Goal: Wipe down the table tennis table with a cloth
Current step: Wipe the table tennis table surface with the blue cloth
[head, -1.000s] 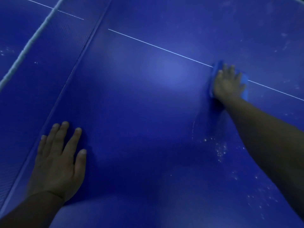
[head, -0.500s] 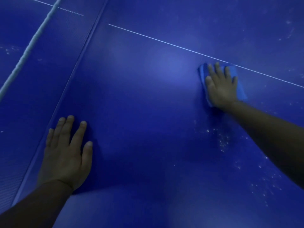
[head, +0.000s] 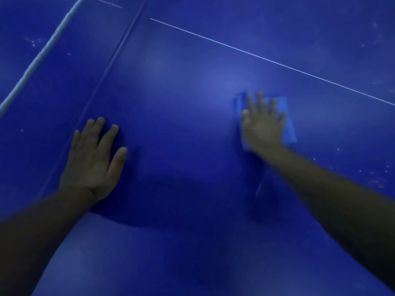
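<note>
1. While the light is dim and everything reads blue, the right hand (head: 262, 124) lies flat on a lighter blue cloth (head: 287, 122), fingers straight and slightly spread, pressing it onto the counter (head: 181, 103).
2. That hand is blurred, so the outlines of its fingers are soft and the thumb is hard to separate from the cloth edge.
3. Most of the cloth is hidden under the palm; only a strip at its 3 o'clock side, a corner at 11 o'clock and a sliver at 7 o'clock show, so whether it is folded cannot be told.
4. Seen from the picture's middle, the cloth sits toward 2 o'clock, just short of a thin white line (head: 267, 59) that runs across the counter from 11 o'clock down toward 3 o'clock and is cut off by the right edge.
5. The left hand (head: 94, 161) rests palm-down on the bare counter toward 9 o'clock, fingers straight and a little apart, holding nothing.
6. Both forearms enter from the bottom corners and are cut off by the picture's edge; they are nearly black in shadow.
7. A net (head: 40, 56) crosses the upper left corner, its pale top band showing, its mesh barely readable.
8. Pale specks (head: 376, 178) dot the counter at 4 o'clock of the cloth; what they are cannot be made out.
9. A dark shadow spreads over the counter between the two arms at 6 o'clock.
</note>
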`<action>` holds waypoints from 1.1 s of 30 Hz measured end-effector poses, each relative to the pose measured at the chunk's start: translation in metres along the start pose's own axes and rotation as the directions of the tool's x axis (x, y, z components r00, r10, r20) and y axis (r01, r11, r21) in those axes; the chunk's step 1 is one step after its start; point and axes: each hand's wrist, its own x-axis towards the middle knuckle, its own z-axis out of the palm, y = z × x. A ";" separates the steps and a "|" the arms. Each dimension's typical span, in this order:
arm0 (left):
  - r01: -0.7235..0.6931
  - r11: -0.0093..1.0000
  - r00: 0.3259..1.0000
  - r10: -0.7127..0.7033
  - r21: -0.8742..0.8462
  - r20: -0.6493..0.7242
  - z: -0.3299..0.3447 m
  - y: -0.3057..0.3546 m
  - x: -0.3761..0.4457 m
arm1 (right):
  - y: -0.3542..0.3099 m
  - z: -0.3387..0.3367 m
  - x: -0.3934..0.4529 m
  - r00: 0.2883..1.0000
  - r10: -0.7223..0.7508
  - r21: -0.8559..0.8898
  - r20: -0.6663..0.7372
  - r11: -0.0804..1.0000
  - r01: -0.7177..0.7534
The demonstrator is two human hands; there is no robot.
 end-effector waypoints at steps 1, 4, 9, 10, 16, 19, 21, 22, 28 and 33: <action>-0.003 1.000 1.000 0.003 0.005 0.021 0.000 0.000 0.000 | -0.020 0.006 -0.035 0.986 -0.165 -0.011 -0.022 0.986 0.165; 0.043 0.991 0.997 -0.036 -0.127 0.062 -0.007 0.001 -0.006 | -0.044 0.025 -0.166 0.592 -0.804 0.047 0.055 0.595 0.803; 0.123 0.976 0.987 -0.138 -0.178 -0.079 -0.021 0.006 -0.094 | 0.004 0.008 -0.111 0.680 -0.729 -0.075 0.076 0.676 0.733; 0.101 0.983 0.988 -0.117 -0.156 -0.097 -0.019 0.009 -0.120 | 0.014 0.002 -0.084 0.838 -0.544 -0.106 0.050 0.831 0.546; 0.090 0.995 0.995 -0.092 -0.051 -0.035 -0.002 0.023 -0.209 | 0.015 0.007 -0.154 0.843 -0.536 -0.072 0.040 0.840 0.538; 0.139 0.990 0.990 -0.140 -0.020 -0.011 0.005 0.024 -0.213 | 0.027 0.013 -0.222 0.351 -0.919 0.026 0.180 0.361 0.932; 0.130 0.991 0.992 -0.130 -0.012 0.001 0.006 0.024 -0.211 | 0.038 0.007 -0.183 0.429 -0.893 -0.034 0.137 0.429 0.903; 0.130 0.991 0.992 -0.130 -0.014 -0.002 0.006 0.024 -0.212 | 0.037 0.002 -0.154 0.610 -0.784 -0.055 0.111 0.608 0.792; 0.123 0.992 0.992 -0.123 0.002 -0.004 0.006 0.022 -0.214 | 0.014 0.007 -0.154 0.714 -0.688 -0.043 0.130 0.715 0.697; 0.131 0.991 0.991 -0.131 -0.011 0.010 0.006 0.021 -0.213 | -0.019 0.004 -0.110 0.285 -0.946 0.006 0.155 0.289 0.957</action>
